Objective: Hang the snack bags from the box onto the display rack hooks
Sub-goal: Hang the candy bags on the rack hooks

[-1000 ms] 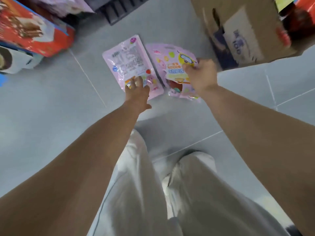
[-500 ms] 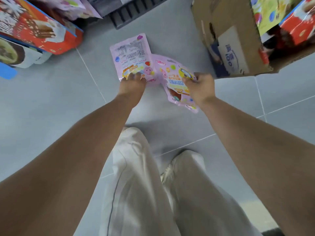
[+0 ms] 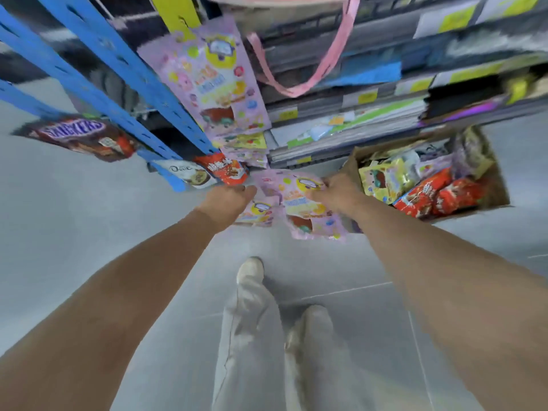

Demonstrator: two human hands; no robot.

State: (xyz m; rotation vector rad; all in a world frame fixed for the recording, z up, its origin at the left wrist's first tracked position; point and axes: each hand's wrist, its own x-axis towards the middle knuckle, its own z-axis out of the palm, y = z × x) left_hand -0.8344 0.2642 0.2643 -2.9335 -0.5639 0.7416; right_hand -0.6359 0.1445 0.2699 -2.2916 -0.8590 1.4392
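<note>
Grey floor tiles [image 3: 89, 232] fill less of my view than a moment ago: the camera has lifted and the blue display rack [image 3: 98, 93] now stands ahead, with a hung bag [image 3: 213, 81] on it. My right hand [image 3: 341, 191] grips a pink snack bag [image 3: 311, 209] and my left hand [image 3: 228, 197] holds a second pink bag [image 3: 258, 210], both raised just beside the box [image 3: 501, 185].

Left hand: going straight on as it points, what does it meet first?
Likely the pink snack bag that the right hand grips, just ahead of the left hand; blur leaves depth unsure.
</note>
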